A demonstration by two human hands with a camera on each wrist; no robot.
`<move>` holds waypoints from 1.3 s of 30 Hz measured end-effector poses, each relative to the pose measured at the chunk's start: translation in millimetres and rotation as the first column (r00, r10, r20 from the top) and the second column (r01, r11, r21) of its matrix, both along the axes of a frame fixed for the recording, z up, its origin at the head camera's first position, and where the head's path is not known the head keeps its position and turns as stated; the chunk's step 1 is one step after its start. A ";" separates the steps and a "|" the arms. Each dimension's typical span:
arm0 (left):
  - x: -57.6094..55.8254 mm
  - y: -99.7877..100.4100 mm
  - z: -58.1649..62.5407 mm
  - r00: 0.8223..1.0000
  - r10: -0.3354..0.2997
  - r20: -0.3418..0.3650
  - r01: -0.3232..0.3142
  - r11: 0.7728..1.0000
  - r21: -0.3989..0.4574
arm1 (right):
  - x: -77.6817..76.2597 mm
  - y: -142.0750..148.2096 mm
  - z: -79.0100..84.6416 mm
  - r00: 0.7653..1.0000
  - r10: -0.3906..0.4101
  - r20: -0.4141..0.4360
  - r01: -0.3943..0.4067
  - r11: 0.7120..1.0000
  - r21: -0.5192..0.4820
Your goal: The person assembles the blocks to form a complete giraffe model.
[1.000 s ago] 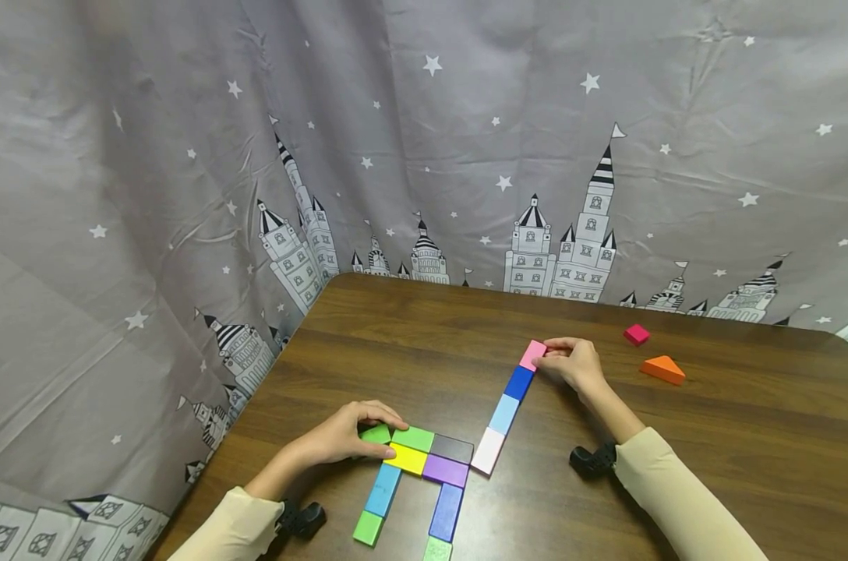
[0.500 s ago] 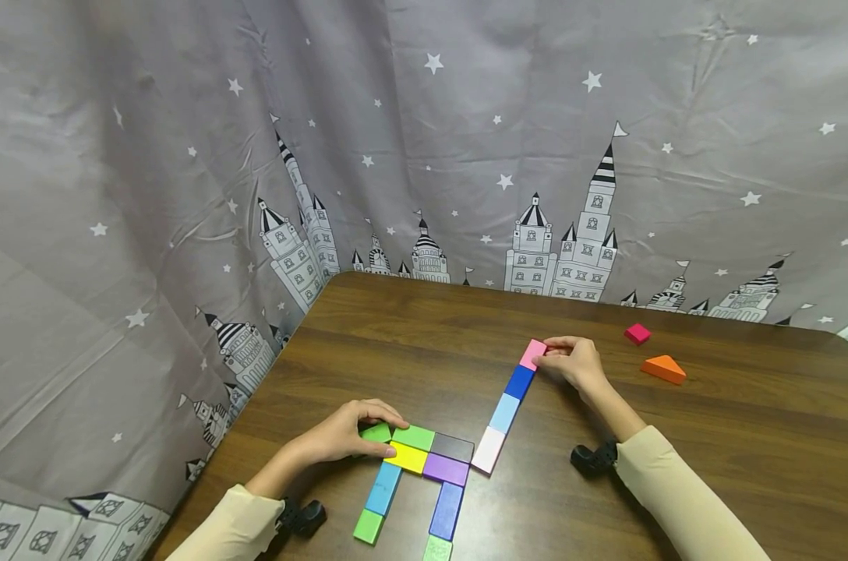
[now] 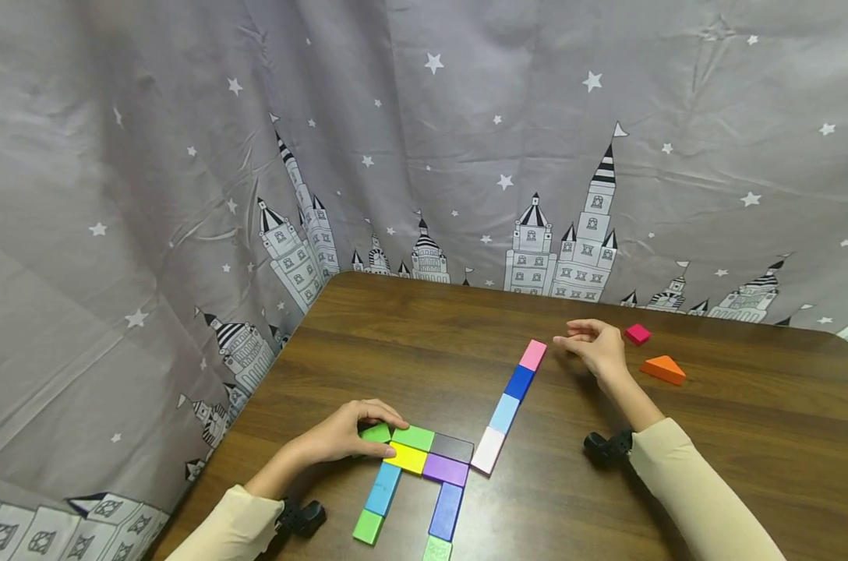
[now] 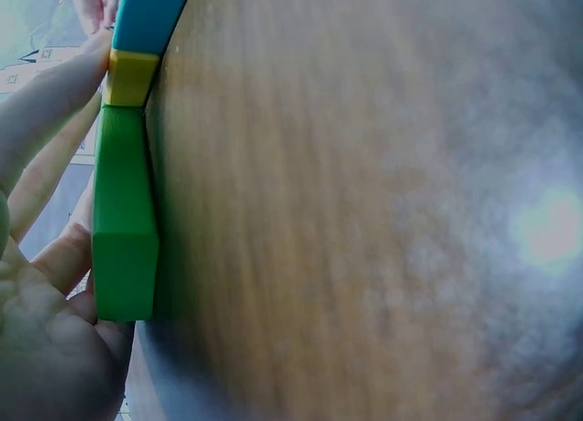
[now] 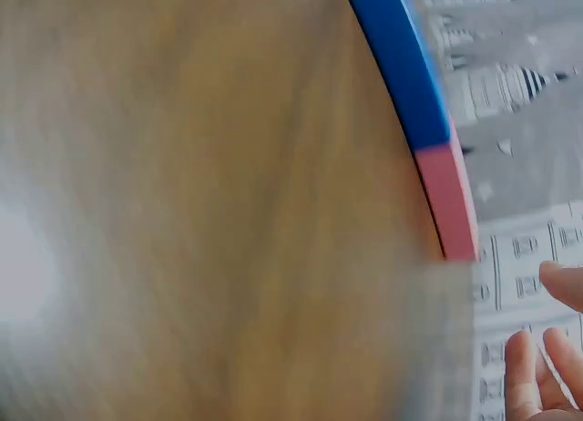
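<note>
My left hand (image 3: pixel 349 430) curves round a green block (image 3: pixel 376 434) at the left end of the block figure. Its thumb touches the yellow block (image 3: pixel 408 458), and a fingertip rests by the longer green block (image 3: pixel 414 438). In the left wrist view, the palm lies behind the green block (image 4: pixel 125 211). My right hand (image 3: pixel 598 347) is raised with loosely bent fingers, holding nothing. It is just right of the pink block (image 3: pixel 533 354), apart from it. That block tops a slanted row with a dark blue block (image 3: pixel 518 382), a light blue block (image 3: pixel 504 413) and a pale pink block (image 3: pixel 488 451).
A crimson block (image 3: pixel 637 334) and an orange triangular block (image 3: pixel 663 369) lie right of my right hand. Dark grey (image 3: pixel 453 447), purple (image 3: pixel 446 469) and blue (image 3: pixel 446 511) blocks continue the figure on the wooden table (image 3: pixel 424 319). A grey curtain (image 3: pixel 466 140) hangs behind.
My right hand has let go of the pink block and moved right, towards the crimson block. The pink block stays at the end of the row. My left hand has not moved.
</note>
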State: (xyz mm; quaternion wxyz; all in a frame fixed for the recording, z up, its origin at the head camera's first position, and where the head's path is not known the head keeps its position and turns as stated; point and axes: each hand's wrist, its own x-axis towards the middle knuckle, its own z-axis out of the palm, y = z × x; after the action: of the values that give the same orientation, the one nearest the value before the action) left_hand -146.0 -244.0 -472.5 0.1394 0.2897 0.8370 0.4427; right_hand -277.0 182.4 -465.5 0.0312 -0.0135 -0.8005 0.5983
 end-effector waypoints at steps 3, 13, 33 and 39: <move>-0.4 -0.5 -0.8 1.000 -0.001 0.001 0.001 1.000 0.004 | -4.7 11.3 5.5 0.999 -0.036 -0.034 0.037 0.999 0.021; 0.1 -0.2 -0.2 1.000 -0.006 -0.006 0.006 1.000 0.010 | -14.3 53.9 18.0 0.974 -0.188 -0.127 0.208 0.964 0.166; 0.5 -0.5 -1.5 1.000 -0.015 -0.014 0.015 1.000 0.016 | -16.2 106.0 9.2 0.944 -0.325 0.059 0.292 0.904 0.313; -0.1 -0.5 -1.7 1.000 -0.015 -0.012 0.015 1.000 0.012 | -17.0 109.0 6.5 0.938 -0.320 0.133 0.265 0.911 0.316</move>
State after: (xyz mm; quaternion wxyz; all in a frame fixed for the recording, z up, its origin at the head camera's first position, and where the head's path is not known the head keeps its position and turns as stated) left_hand -146.1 -244.5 -474.2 0.1361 0.2993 0.8330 0.4450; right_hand -294.1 291.4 -459.0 0.0491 -0.1834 -0.8687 0.4575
